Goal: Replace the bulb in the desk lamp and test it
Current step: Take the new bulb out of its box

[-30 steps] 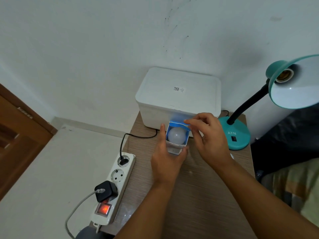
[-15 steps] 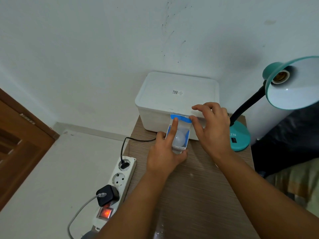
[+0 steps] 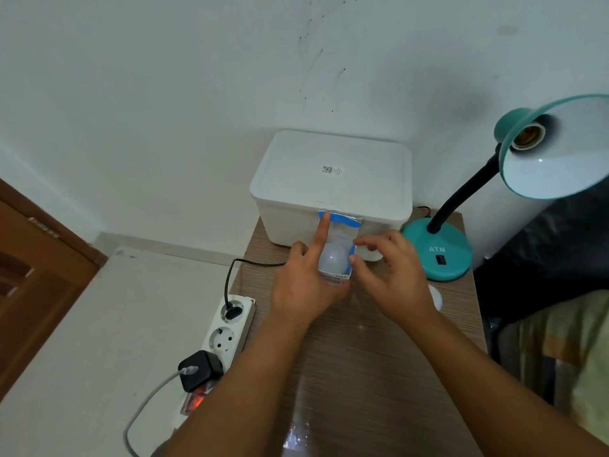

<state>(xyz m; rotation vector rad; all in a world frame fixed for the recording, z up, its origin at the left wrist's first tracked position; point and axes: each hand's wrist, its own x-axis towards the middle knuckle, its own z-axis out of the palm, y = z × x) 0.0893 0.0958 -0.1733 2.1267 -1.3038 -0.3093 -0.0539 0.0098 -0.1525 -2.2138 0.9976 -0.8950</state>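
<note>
My left hand (image 3: 304, 285) grips a small blue-and-white bulb box (image 3: 342, 225) from below, its index finger stretched up along the open flap. A white bulb (image 3: 333, 258) shows inside the box. My right hand (image 3: 392, 275) hovers at the box's right edge, fingertips touching the flap side. The teal desk lamp (image 3: 438, 252) stands at the right of the wooden table (image 3: 362, 357). Its shade (image 3: 553, 166) tilts toward me and the socket (image 3: 527, 136) holds no bulb.
A white lidded storage box (image 3: 329, 179) sits at the back of the table against the wall. A white power strip (image 3: 227, 331) lies along the table's left edge with the lamp plug, a black charger and a lit red switch. A small white disc (image 3: 435, 296) lies near the lamp base.
The box flap has been lifted open further and my left index finger now holds it up. My right hand dropped from the top flap to the box's right side.
</note>
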